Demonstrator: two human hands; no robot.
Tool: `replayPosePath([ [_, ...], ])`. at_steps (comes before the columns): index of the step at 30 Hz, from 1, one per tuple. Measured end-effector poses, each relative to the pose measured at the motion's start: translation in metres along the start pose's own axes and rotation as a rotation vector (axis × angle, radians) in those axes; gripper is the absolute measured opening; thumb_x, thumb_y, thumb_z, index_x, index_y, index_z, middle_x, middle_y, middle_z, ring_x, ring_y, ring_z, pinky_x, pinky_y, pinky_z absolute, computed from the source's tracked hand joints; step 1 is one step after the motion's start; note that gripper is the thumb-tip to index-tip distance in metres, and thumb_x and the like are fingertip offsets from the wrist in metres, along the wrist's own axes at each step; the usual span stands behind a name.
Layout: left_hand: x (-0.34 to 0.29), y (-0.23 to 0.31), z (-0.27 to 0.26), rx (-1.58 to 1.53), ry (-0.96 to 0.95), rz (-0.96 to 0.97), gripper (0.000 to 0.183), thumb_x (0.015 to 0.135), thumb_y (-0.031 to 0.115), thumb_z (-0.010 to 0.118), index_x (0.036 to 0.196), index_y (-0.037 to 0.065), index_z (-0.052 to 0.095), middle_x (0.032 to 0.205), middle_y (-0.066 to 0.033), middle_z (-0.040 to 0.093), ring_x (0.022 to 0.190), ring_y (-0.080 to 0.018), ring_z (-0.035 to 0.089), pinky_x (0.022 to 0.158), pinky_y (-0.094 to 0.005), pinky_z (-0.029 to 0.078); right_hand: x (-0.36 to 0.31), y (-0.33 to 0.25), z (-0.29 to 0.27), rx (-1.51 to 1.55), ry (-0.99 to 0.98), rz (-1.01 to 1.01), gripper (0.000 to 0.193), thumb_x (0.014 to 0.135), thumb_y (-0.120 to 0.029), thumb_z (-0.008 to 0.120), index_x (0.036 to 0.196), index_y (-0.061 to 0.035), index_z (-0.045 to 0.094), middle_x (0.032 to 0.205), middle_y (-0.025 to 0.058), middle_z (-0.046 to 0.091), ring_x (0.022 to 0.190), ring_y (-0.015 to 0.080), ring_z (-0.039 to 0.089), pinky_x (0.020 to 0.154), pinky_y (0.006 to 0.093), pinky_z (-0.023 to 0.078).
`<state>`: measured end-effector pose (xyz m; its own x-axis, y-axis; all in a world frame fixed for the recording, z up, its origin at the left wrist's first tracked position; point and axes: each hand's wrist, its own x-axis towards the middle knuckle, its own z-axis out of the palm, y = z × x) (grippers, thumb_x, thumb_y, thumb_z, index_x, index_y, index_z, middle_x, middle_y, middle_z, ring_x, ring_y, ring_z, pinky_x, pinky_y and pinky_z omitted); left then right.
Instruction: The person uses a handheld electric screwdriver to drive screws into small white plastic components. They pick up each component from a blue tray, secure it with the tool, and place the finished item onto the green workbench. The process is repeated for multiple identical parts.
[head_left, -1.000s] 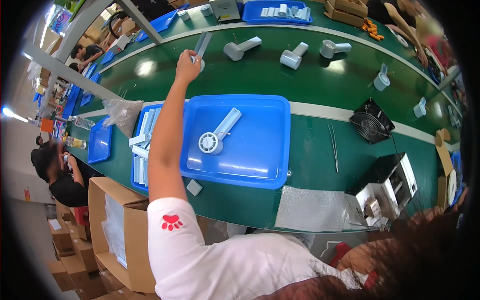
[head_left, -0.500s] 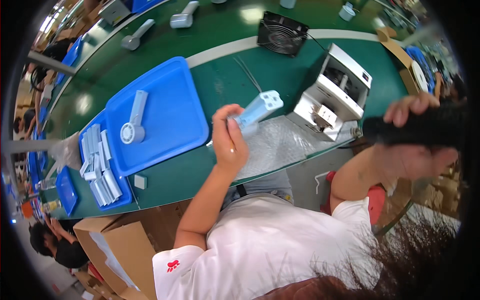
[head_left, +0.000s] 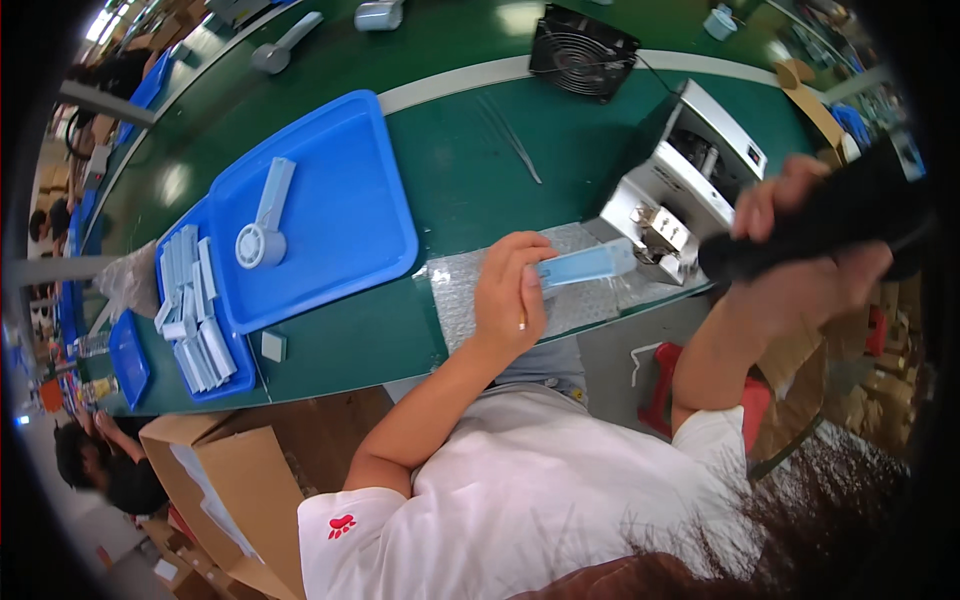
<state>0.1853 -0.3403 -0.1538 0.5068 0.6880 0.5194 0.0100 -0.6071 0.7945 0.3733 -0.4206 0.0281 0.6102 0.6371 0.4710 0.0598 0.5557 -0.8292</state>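
Holding a light-blue handle part [head_left: 592,265] in the left hand [head_left: 512,295]: fingers curled closed around its near end, thumb along the side. Part lies roughly level over a clear bubble-wrap sheet [head_left: 455,305], far end pointing right, near a silver-and-black machine [head_left: 695,190] with an open front. Can't tell if part touches the wrap.

Right hand [head_left: 812,288] is wrapped around a bulky black object [head_left: 800,225], fingers over the top; motion blur, so exact grip and the object's kind are unclear. Object sits just right of the machine in view, nearer the camera.

Bench: large blue tray [head_left: 335,200] left of the left hand, one light-blue unit [head_left: 268,215] in it, round head toward the person. Small blue tray [head_left: 243,376] beside it, loaded with light-blue pieces [head_left: 188,275]. Small pale square block [head_left: 273,346] near both trays. Thin metal tweezers [head_left: 518,145] beyond the wrap. Black square fan [head_left: 580,60] behind the machine.
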Motion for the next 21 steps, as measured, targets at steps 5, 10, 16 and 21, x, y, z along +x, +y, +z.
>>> replayPosePath([
  [5,-0.001,-0.001,-0.001,-0.052,0.019,0.002,0.026,0.096,0.008,0.035,0.096,-0.002,0.059,0.103,-0.0174,0.06,0.097,-0.0318,0.056,0.088,-0.0392,0.043,-0.011,-0.011,0.01,0.371,-0.32,0.001,0.076,0.077,-0.061,0.065,0.115,0.0007,0.043,0.085,0.0138,0.048,0.069,0.0203,0.053,0.058,0.0295,0.046],
  [10,-0.003,-0.005,-0.002,-0.062,0.02,-0.031,0.026,0.096,0.007,0.035,0.096,-0.002,0.059,0.102,-0.0169,0.06,0.096,-0.031,0.056,0.087,-0.0387,0.044,-0.01,0.015,0.04,0.228,-0.026,-0.164,0.082,0.073,-0.075,0.058,0.11,-0.0022,0.046,0.086,0.0144,0.048,0.067,0.0198,0.052,0.056,0.0287,0.045],
  [16,-0.001,-0.004,-0.003,-0.092,0.012,-0.061,0.025,0.095,0.007,0.035,0.096,-0.002,0.059,0.102,-0.0161,0.06,0.095,-0.0306,0.056,0.086,-0.0382,0.044,-0.008,0.033,0.051,0.06,0.132,-0.201,0.088,0.075,-0.083,0.042,0.103,0.0,0.047,0.085,0.0152,0.046,0.057,0.0197,0.05,0.047,0.0293,0.043],
  [21,-0.003,-0.006,-0.003,-0.099,0.009,-0.066,0.025,0.095,0.007,0.035,0.096,-0.002,0.059,0.103,-0.0161,0.059,0.095,-0.0306,0.056,0.086,-0.0383,0.044,-0.009,0.036,0.049,0.014,0.105,-0.123,0.085,0.077,-0.081,0.044,0.101,0.001,0.048,0.083,0.0129,0.045,0.058,0.018,0.05,0.047,0.029,0.043],
])
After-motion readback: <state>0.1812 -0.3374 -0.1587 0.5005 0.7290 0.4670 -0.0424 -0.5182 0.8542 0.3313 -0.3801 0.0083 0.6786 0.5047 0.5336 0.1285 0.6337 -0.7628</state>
